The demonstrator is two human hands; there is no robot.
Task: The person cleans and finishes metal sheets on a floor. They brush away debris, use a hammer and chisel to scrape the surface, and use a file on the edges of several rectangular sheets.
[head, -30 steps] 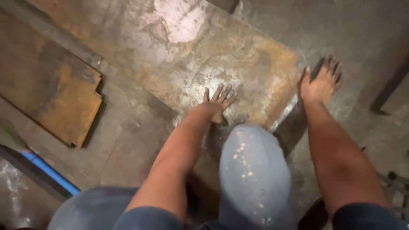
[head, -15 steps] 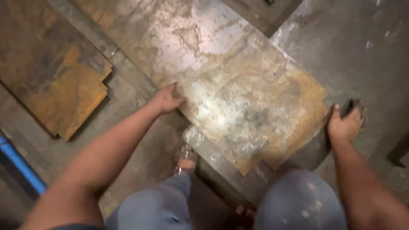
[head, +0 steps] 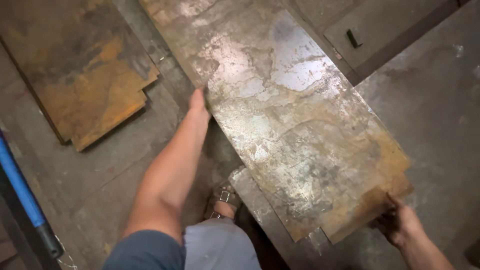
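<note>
Across the middle of the view, a long rusty metal sheet (head: 290,125) runs from the top edge down toward the lower right, over the grey concrete floor (head: 430,115). Your left hand (head: 198,104) grips its left edge, fingers curled around the rim. Your right hand (head: 400,222) pinches the notched near corner, thumb on top and fingers beneath. A sandalled foot (head: 224,200) stands just beside the sheet's near end. A second rusty plate (head: 80,75) lies flat at upper left, well apart, and a blue-handled tool (head: 22,195) crosses the left edge.
</note>
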